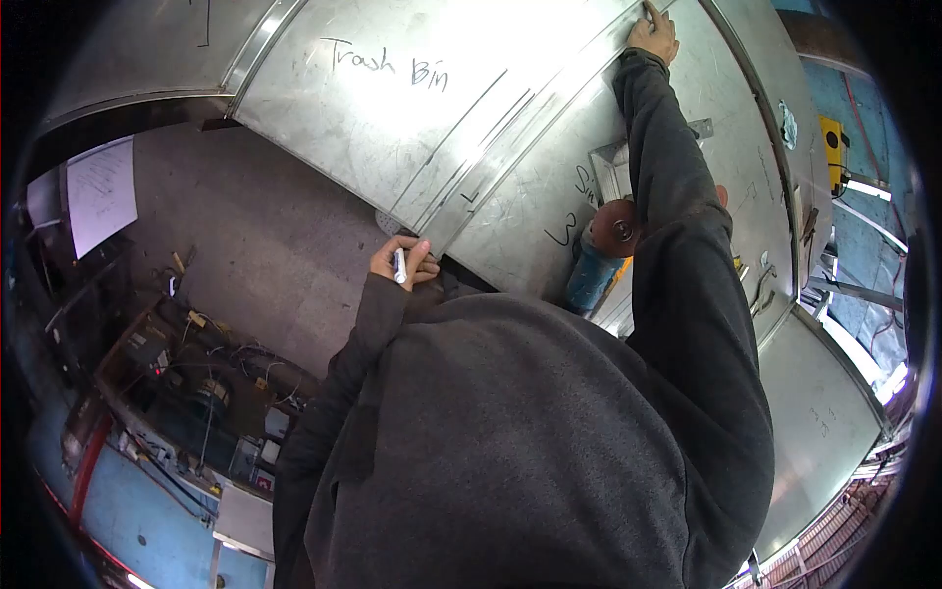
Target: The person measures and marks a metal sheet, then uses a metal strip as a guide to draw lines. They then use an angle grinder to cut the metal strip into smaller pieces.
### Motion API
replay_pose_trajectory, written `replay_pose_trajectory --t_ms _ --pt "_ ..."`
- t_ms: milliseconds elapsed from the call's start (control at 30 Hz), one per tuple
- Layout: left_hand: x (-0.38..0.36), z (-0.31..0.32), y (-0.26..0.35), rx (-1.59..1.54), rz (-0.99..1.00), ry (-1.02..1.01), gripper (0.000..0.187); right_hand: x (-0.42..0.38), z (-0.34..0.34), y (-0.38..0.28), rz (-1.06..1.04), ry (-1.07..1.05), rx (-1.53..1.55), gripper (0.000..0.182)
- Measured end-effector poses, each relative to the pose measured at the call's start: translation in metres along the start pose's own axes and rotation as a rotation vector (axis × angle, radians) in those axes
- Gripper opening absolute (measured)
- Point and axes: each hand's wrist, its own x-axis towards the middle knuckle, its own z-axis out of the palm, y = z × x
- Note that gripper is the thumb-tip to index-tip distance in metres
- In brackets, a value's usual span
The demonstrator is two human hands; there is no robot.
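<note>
A long metal straightedge (535, 128) lies diagonally across a shiny metal sheet (304, 108), which bears the handwriting "Trash Bin" and several dark lines. My left hand (407, 263) is at the near end of the straightedge, by the sheet's edge, with its fingers closed round a white marker (399, 265). At the far end, my right hand (655, 37) rests on the straightedge, its fingers stretched out and partly washed out by glare. Beside my right forearm lies an angle grinder (594, 257) with a reddish disc, partly hidden by the sleeve.
A metal bracket-like piece (613, 167) lies partly under my right arm. Clamps (763, 290) and a yellow tool (834, 152) are at the right. Cluttered equipment with wires (211, 393) stands at lower left, and a written paper (101, 196) hangs at far left.
</note>
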Motion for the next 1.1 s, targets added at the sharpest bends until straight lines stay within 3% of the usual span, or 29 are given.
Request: replay_pose_trajectory --t_ms 500,567,600,633,900,1100 --pt "-0.002 -0.001 0.008 -0.010 -0.006 -0.035 0.029 -0.006 -0.008 -0.017 0.082 -0.105 -0.028 0.042" --pt "-0.001 -0.001 0.006 -0.047 -0.010 -0.013 0.028 -0.009 -0.007 -0.017 0.063 -0.072 -0.033 0.040" --pt "-0.001 -0.002 0.003 -0.043 0.003 -0.028 0.028 -0.011 -0.011 -0.014 -0.116 0.005 -0.008 0.045" --pt "0.001 -0.003 -0.001 -0.062 0.006 -0.006 0.027 -0.012 -0.007 -0.010 -0.116 0.040 0.030 0.044" --pt "-0.007 0.009 0.011 -0.044 0.041 0.004 0.030 -0.016 -0.030 -0.039 0.090 -0.105 0.043 0.048" --pt "-0.006 0.006 0.009 -0.035 0.012 0.021 0.030 -0.016 -0.030 -0.040 0.090 -0.109 0.027 0.049"
